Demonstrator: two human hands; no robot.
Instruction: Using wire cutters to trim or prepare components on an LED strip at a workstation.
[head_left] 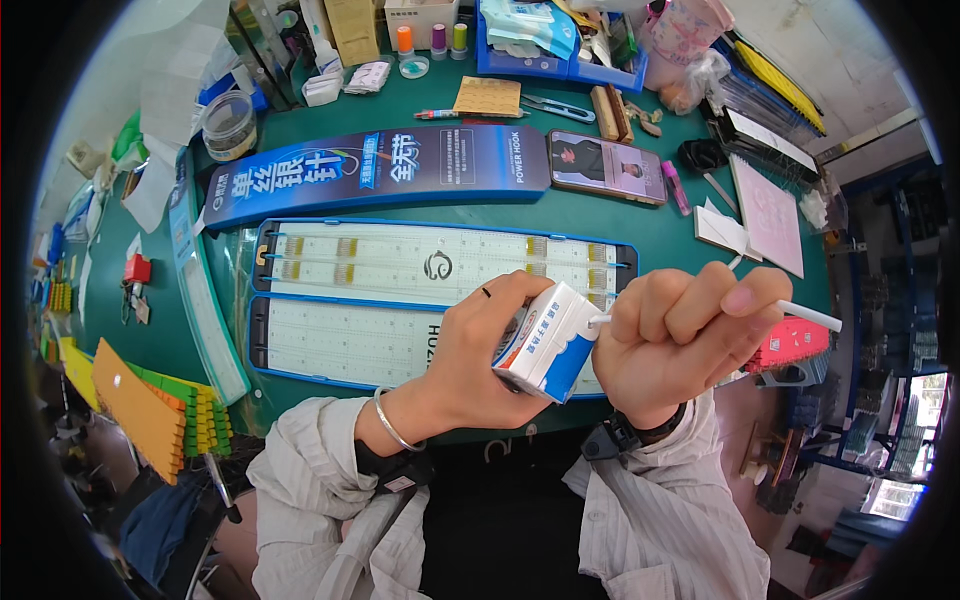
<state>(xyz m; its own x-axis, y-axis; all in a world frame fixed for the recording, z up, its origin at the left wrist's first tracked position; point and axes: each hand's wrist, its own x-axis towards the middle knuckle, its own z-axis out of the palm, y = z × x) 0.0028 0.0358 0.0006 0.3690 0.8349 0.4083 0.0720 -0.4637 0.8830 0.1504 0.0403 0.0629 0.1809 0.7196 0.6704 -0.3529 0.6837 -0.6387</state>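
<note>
My left hand [465, 350] is wrapped round a small white carton [553, 342] with blue and red print, held tilted above the case. My right hand [690, 345], palm toward me and fingers curled, is just right of the carton. It grips a thin white straw [808, 316], one end of which sticks out past the fingers on the right. A short white piece also shows between the carton and this hand; whether it is the same straw, I cannot tell. Under both hands lies a long, opened blue-rimmed case [400, 298] with pale ruled panels and several small yellowish coils.
Behind the case lie a long dark-blue box [480, 190] and a phone [606, 167]. A clear round jar [230, 125] stands at the far left, a blue tray [600, 70] at the back. Notepads [768, 215] are at the right; orange and green toothed boards [140, 410] at the left.
</note>
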